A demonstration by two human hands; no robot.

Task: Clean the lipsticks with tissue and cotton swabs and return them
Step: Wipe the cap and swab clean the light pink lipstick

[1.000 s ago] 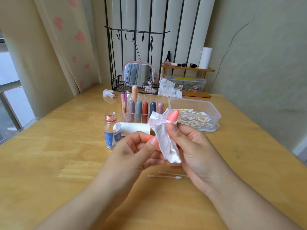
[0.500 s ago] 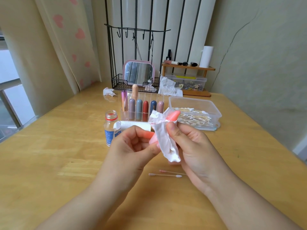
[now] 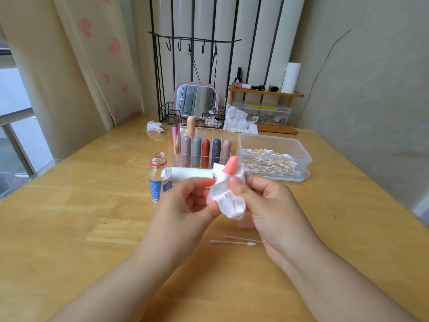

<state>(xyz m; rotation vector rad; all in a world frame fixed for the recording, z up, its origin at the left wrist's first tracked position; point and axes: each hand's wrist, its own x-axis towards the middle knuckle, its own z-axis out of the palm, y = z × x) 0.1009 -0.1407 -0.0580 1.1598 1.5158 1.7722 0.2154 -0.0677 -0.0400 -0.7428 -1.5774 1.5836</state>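
Coral-pink, the lipstick (image 3: 231, 166) pokes up out of a crumpled white tissue (image 3: 228, 198) held above the wooden surface (image 3: 69, 217). The right hand (image 3: 267, 205) has its fingers and thumb curled round the tissue and the lipstick inside it; the left hand (image 3: 185, 203) pinches the lower end of the bundle, fingers curled. Two used cotton swabs (image 3: 234, 241) lie on the surface just below the hands. Behind stand a clear organizer (image 3: 199, 149) of lipsticks, a small bottle (image 3: 159, 177) and a swab box (image 3: 274, 156).
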